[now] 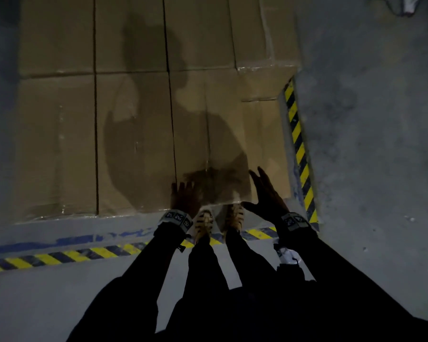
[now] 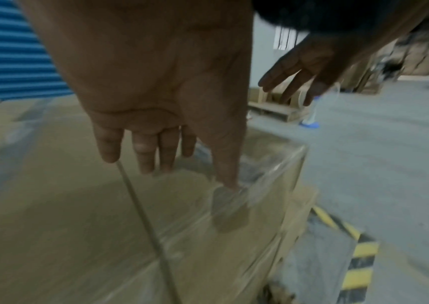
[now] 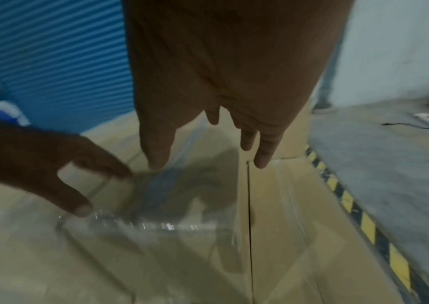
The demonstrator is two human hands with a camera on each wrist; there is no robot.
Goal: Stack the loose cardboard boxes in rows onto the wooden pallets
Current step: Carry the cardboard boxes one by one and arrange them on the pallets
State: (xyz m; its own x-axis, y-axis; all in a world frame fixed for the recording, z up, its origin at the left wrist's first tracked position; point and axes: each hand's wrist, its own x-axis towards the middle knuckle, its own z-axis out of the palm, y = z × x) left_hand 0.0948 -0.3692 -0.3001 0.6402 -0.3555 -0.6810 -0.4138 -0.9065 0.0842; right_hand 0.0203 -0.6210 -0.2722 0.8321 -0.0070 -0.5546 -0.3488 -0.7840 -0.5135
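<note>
Brown taped cardboard boxes lie side by side in rows, filling the head view; the pallet beneath is hidden. The nearest right box has a lower box beside it. My left hand hovers flat, fingers straight, over that box's near edge; in the left wrist view its fingers spread just above the taped top. My right hand is held open with spread fingers at the box's right near corner, holding nothing. The right wrist view shows its straight fingers above the seam.
Yellow-black hazard tape borders the stack on the right and runs along the floor in front. My sandalled feet stand against the stack. Grey concrete floor lies to the right. A blue shutter stands behind.
</note>
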